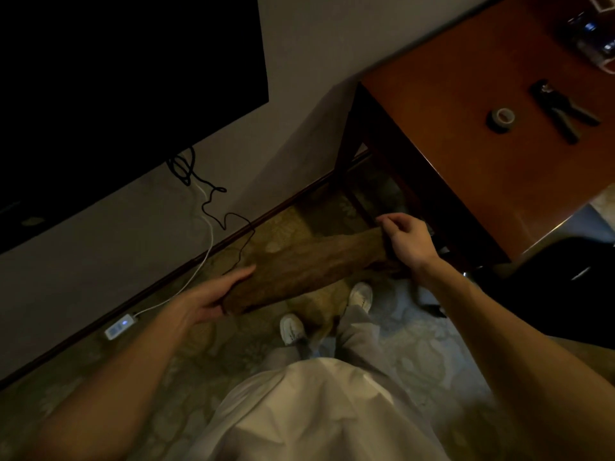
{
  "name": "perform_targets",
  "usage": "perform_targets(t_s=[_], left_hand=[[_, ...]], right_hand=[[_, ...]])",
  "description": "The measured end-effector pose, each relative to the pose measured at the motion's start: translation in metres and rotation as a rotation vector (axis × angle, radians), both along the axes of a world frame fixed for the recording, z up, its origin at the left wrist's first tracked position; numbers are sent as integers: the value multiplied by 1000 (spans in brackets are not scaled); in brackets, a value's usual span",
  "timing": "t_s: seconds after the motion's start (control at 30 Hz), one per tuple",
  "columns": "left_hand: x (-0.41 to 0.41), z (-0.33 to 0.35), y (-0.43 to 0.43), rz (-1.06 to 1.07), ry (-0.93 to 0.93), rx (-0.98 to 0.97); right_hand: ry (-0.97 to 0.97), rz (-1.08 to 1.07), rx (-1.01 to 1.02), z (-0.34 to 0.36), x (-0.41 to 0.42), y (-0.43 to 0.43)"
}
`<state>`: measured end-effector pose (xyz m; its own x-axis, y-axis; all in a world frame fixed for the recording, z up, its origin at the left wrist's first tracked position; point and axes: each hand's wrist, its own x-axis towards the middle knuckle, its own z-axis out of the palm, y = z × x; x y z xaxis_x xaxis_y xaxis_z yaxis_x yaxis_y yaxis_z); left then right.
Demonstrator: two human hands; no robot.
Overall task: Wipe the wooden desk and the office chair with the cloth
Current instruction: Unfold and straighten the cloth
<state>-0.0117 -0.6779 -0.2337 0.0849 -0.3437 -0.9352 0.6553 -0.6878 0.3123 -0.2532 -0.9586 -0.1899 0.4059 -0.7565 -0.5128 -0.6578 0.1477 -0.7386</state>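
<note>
Brown cloth [299, 267] held stretched between both hands above the patterned carpet [213, 354], just left of the wooden desk [459, 74]. Left hand [213, 297] grips the near end, thumb on top. Right hand [406, 241] pinches the far end with curled fingers. A tape roll [502, 119] and pliers [562, 111] lie on the desk.

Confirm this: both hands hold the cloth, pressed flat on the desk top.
Wrong in one respect. The head view shows the left hand and right hand holding the cloth, but it is not on the desk top. It is stretched between the hands in the air over the carpet, beside the desk.
</note>
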Motion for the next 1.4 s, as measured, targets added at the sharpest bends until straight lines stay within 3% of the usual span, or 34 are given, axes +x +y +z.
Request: perform_targets(t_s=[0.07,0.3,0.47,0.67,0.77,0.83,0.97,1.17,1.3,1.4], left_hand=[[3,4,-2,-107,76,8],[16,1,7,-253,-41,-101],[19,-4,6,-171,-319,-30],[16,-3,11,-513,-287,-20],[14,-10,9,-795,-332,45],[9,-15,8,-892,-353,66],[0,-20,11,-682,-391,4],[-9,-19,13,-250,-411,-25],[-9,-13,4,-255,-575,18],[-9,-5,-4,-314,-571,44]], right_hand=[[45,38,-67,1,0,-3],[223,166,-118,-5,-3,-5],[381,321,-127,0,-11,-8],[463,622,129,0,-19,3],[600,942,66,-4,-27,15],[651,1044,-11,-8,-29,20],[624,911,66,-17,-38,19],[334,473,180,-19,-58,6],[312,417,168,-18,-58,3],[305,421,214,-18,-54,3]])
